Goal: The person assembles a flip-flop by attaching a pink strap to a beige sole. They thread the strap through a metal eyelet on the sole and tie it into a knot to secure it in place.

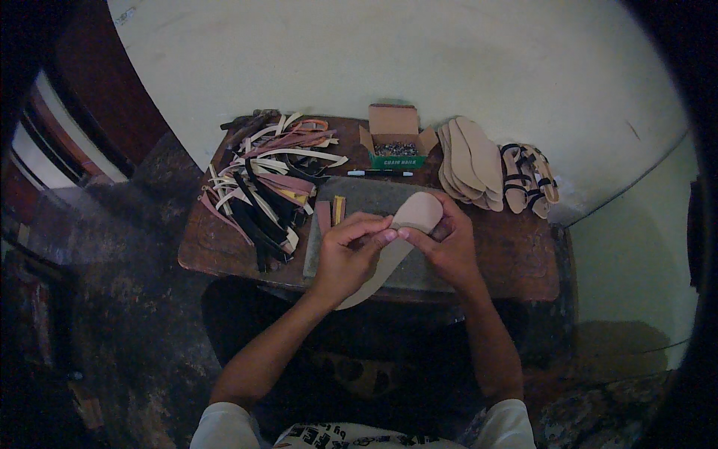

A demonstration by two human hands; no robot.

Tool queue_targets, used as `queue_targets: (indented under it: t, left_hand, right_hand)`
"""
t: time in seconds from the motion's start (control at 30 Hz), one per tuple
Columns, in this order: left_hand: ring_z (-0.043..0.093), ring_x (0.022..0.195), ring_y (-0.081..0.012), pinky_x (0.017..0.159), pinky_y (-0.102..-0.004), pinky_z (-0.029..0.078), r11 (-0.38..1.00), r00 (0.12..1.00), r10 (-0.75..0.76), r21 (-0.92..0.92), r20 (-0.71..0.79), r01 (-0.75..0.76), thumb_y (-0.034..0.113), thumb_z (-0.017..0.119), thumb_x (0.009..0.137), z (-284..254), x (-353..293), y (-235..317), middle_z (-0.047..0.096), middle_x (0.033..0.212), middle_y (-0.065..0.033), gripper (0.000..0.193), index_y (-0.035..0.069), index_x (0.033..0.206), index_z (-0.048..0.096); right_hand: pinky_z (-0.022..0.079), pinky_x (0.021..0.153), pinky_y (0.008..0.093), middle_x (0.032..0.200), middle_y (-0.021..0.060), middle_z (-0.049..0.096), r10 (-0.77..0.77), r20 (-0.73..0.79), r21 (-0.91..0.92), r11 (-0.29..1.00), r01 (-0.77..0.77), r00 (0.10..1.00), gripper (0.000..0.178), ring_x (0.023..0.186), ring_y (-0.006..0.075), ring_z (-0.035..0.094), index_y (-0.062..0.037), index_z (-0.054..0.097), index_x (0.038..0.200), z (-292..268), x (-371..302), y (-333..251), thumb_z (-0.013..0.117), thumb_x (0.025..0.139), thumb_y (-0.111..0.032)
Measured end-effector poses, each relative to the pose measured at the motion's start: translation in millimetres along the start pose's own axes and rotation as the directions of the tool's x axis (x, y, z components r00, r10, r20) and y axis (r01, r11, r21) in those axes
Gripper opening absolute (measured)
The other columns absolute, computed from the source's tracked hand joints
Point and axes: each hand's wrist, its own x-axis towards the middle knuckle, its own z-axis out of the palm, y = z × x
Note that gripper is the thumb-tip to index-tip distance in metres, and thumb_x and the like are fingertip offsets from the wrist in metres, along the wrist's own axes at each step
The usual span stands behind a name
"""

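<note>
from my far seat i see a dark wooden table [516,258] bearing a tangled heap of straps [265,179] on its left, a grey slab [363,194] in the middle, and a stack of pale soles [471,161] on the right beside a pair of strapped sandals [527,179]. just over the slab's near part, one pale sole [419,209] is held up, its rounded end uppermost, with my left hand [350,243] and right hand [454,238] both closed on it in a thumb-and-finger pinch near that end. beyond them stand an open box [390,159] of small metal pieces and, smallest, a white pen [379,173].
</note>
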Motion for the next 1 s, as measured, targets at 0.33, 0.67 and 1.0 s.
queue_targets:
  t: [0.33,0.67,1.0]
  left_hand:
    - [0.063,0.092,-0.0117,0.077,-0.0237,0.050,0.999,1.000,-0.005,0.047,0.010,0.004,0.005,0.078,0.087,1.9,-1.9,2.4,0.068,0.102,-0.0069,0.019,0.002,0.106,0.077]
    - [0.065,0.092,-0.0132,0.078,-0.0252,0.051,0.994,0.999,-0.045,0.095,-0.016,0.047,0.004,0.078,0.087,2.2,-2.5,6.7,0.071,0.102,-0.0082,0.016,0.003,0.103,0.078]
    - [0.066,0.089,-0.0131,0.076,-0.0247,0.052,0.992,0.998,-0.061,0.115,0.010,0.059,0.003,0.075,0.089,1.5,-3.2,0.5,0.071,0.101,-0.0057,0.018,0.003,0.107,0.075]
  right_hand:
    - [0.056,0.085,0.0310,0.104,0.0067,0.073,0.054,0.033,-0.043,0.998,-0.053,0.998,0.034,0.096,0.0148,0.069,-0.0014,0.067,0.112,-3.1,-2.6,-5.5,0.082,0.084,-0.011]
    - [0.055,0.080,0.0296,0.095,0.0052,0.075,0.049,0.010,-0.084,0.995,-0.048,0.999,0.023,0.088,0.0125,0.070,-0.0013,0.073,0.103,-0.7,-4.0,-1.0,0.080,0.085,-0.013]
    - [0.055,0.078,0.0317,0.095,0.0051,0.075,0.095,-0.080,-0.105,0.989,-0.103,0.992,0.025,0.088,0.0134,0.070,-0.0010,0.073,0.103,4.0,-2.5,2.5,0.081,0.084,-0.014]
